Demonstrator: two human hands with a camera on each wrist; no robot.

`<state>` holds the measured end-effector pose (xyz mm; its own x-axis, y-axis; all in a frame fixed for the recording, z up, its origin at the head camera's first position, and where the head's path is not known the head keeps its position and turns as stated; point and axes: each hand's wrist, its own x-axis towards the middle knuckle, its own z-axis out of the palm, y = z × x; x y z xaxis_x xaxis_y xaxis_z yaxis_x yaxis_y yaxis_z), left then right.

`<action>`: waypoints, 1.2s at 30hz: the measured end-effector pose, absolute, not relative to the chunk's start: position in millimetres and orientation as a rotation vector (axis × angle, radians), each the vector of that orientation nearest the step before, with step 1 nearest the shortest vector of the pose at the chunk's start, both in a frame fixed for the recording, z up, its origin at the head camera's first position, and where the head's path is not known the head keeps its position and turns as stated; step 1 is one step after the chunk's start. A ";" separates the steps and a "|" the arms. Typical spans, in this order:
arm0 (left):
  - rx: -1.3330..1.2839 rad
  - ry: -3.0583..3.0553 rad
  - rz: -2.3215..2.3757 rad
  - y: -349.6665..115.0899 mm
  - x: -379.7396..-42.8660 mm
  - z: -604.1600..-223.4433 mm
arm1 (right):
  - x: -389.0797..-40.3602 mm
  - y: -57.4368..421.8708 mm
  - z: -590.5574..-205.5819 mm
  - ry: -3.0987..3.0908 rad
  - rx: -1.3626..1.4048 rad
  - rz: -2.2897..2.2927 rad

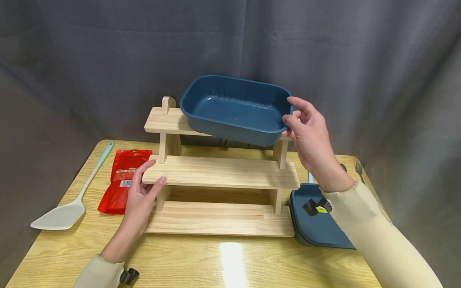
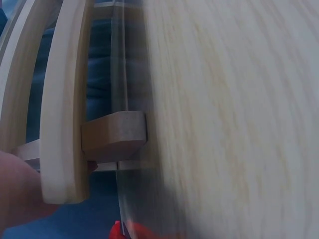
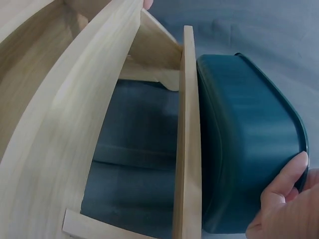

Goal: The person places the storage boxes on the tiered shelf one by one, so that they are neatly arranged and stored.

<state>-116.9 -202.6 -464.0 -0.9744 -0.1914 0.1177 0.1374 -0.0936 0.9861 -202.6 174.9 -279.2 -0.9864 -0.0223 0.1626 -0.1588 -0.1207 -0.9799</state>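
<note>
A three-tier wooden stand [image 1: 223, 172] is upright in the head view. My left hand [image 1: 138, 200] grips the left end of its middle board, thumb at the front edge; the left wrist view shows part of that hand [image 2: 22, 191] beside the boards. On the top board sits a deep blue rectangular container [image 1: 237, 112], open side up, slightly askew and jutting past the front edge. My right hand [image 1: 311, 132] holds its right end by the rim. From the right wrist view, the container's outer wall [image 3: 249, 134] lies along the top board, with the right fingers at its rim.
Left of the stand lie a red pouch [image 1: 120, 184] and a spatula [image 1: 65, 216] with a mint handle. A second blue container [image 1: 320, 228] stands at the right, partly behind my right arm. Beyond it lies a fork [image 1: 358, 168]. A grey curtain [image 1: 126, 60] hangs behind the table.
</note>
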 end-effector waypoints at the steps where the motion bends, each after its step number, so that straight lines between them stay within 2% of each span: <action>1: 0.059 -1.956 -2.166 -202.6 -116.6 -464.0 | -203.2 175.0 -279.7 -2.027 0.203 2.273; 11: 0.054 -1.980 -2.145 -202.6 -116.6 -465.5 | -207.8 178.1 -288.9 -2.119 0.174 2.206; 19: 0.046 -1.972 -2.138 -202.4 -117.2 -466.1 | -189.7 174.9 -292.4 -2.242 0.139 1.981; 27: 0.036 -1.952 -2.141 -200.9 -117.5 -467.2 | -177.3 165.8 -296.2 -2.131 0.177 2.010; 36: 0.046 -1.964 -2.135 -202.7 -115.5 -467.0 | -186.1 166.4 -297.6 -2.063 0.181 2.106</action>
